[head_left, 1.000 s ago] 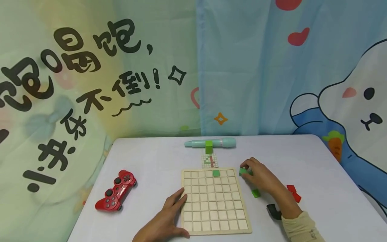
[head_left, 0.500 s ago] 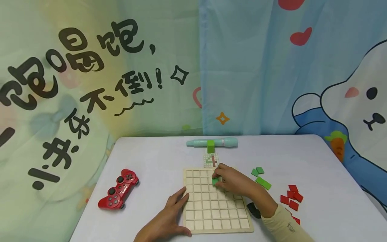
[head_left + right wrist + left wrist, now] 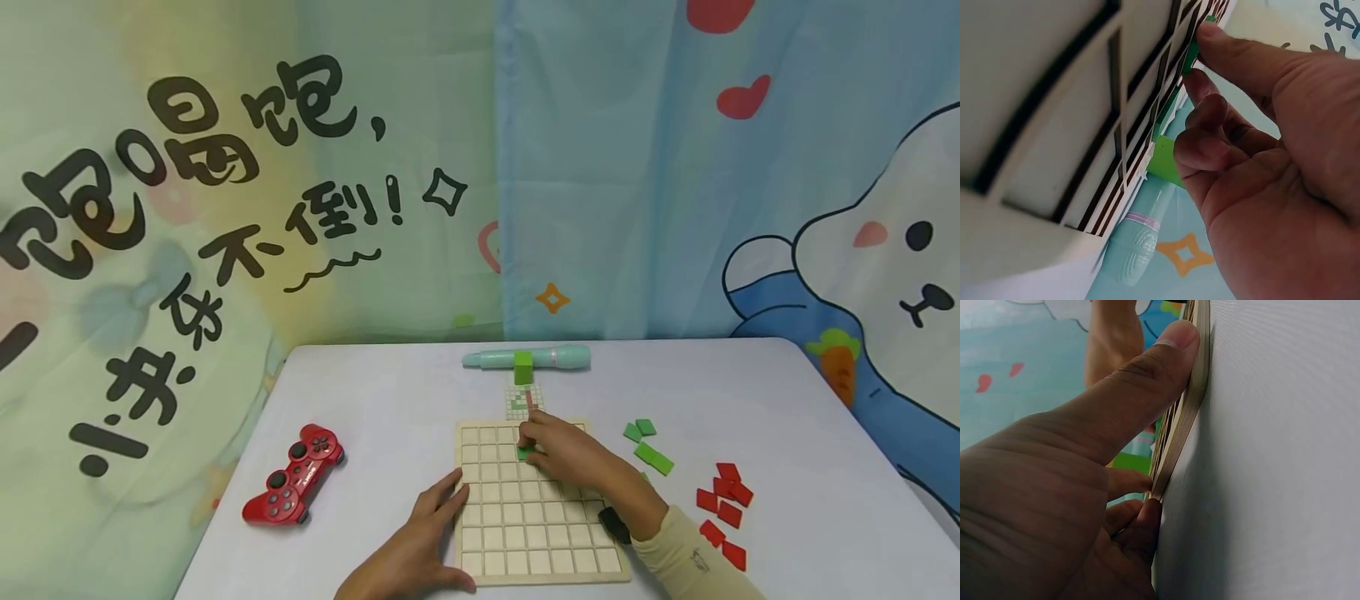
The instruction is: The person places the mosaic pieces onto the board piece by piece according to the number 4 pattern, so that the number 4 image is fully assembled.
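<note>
In the head view my right hand (image 3: 562, 450) pinches a small green square tile (image 3: 523, 454) over the upper middle of a wooden grid board (image 3: 543, 578). The right wrist view has the tile (image 3: 1192, 50) between thumb and fingertip, against the grid; whether it sits fully in a cell is hidden. Another green tile (image 3: 1166, 115) lies in the grid beyond. My left hand (image 3: 416, 537) rests along the board's left side, thumb near the bottom corner and fingers higher up. Its thumb (image 3: 1166, 353) presses the board's edge in the left wrist view.
Loose green tiles (image 3: 654, 457) and several red tiles (image 3: 729, 512) lie right of the board. Behind it are a small patterned card (image 3: 517, 403), a green block (image 3: 522, 367) and a teal pen-like object (image 3: 570, 357). A red game controller (image 3: 294, 477) lies left.
My right hand has carried a green tile left from the loose green pile onto the board, then slightly further left. My left hand has stayed on the board's edge.
</note>
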Demonstrator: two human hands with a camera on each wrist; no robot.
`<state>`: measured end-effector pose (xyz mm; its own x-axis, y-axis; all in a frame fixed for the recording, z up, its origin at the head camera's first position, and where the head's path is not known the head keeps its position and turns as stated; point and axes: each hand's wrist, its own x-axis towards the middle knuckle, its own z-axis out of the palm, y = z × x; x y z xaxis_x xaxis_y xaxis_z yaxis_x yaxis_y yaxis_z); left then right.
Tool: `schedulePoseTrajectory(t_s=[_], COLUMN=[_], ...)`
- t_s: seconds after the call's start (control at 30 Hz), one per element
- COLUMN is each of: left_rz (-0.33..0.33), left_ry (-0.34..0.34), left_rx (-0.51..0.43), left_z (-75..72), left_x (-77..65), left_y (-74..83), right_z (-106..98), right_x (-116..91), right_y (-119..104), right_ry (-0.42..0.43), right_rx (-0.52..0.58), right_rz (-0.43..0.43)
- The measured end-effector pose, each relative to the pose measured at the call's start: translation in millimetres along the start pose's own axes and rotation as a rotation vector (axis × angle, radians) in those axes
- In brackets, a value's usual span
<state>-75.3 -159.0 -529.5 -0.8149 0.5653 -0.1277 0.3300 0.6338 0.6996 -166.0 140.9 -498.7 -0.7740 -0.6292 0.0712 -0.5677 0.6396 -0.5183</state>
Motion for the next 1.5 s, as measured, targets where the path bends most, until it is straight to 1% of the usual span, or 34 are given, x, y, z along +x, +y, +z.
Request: schedulePoseTrajectory(t_s=[0.07,0.17,0.27,0.33,0.43,0.47,0.53,0.67,0.73,0.77,0.83,0.93,1.03,1.1,1.2,1.33,1.5], left_rz=[0.003,0.015,0.025,0.027,0.024,0.025,0.025,0.025,0.013,0.006,-0.006,-0.014,-0.013,-0.014,-0.005,-0.003,-0.004], left_ry=[0.004,0.015,0.026,0.029,0.026,0.022,0.014,0.009,0.010,0.010,0.006,0.001,0.001,-0.001,-0.003,-0.006,-0.005], left_rx=[-0.001,0.000,0.008,0.011,0.004,-0.004,-0.020,-0.011,0.010,0.019,0.029,0.036,0.032,0.025,0.017,0.018,0.029], left_z=[0.5,0.8,1.3,1.6,2.9,3.3,4.1,3.7,2.5,1.7,0.5,-0.7,-0.6,0.1,1.4,1.8,1.6], left_x=[-0.4,-1.2,-1.3,-1.4,-1.2,-1.3,-1.6,-3.3,-4.3,-4.9,-5.6,-6.0,-6.3,-6.3,-6.2,-5.8,-4.9], left_y=[0.1,0.2,0.1,0.4,0.9,1.1,1.3,1.5,1.5,1.6,1.6,1.7,1.3,0.8,0.0,0.4,1.2], right_z=[0.1,-0.7,-1.9,-3.2,-7.5,-9.9,-16.1,-29.0,-33.6,-35.4,-37.2,-37.4,-35.3,-34.3,-31.9,-29.2,-27.0], right_x=[1.7,4.0,6.1,5.8,-1.6,-7.3,-23.4,-65.5,-85.4,-94.6,-110.9,-129.0,-138.5,-141.4,-144.8,-148.0,-148.9], right_y=[0.1,1.2,2.2,1.9,1.3,1.6,3.0,11.9,18.3,21.7,28.8,37.6,43.4,45.0,47.3,48.8,48.4], right_ry=[0.004,0.004,0.002,-0.001,0.013,0.028,0.092,0.273,0.322,0.329,0.314,0.239,0.163,0.131,0.119,0.133,0.142], right_rx=[-0.016,-0.026,-0.004,0.014,0.040,0.059,0.095,0.121,0.106,0.102,0.106,0.130,0.139,0.147,0.147,0.139,0.125], right_rz=[0.007,0.045,0.082,0.091,0.104,0.111,0.153,0.301,0.381,0.415,0.470,0.521,0.512,0.495,0.461,0.444,0.469])
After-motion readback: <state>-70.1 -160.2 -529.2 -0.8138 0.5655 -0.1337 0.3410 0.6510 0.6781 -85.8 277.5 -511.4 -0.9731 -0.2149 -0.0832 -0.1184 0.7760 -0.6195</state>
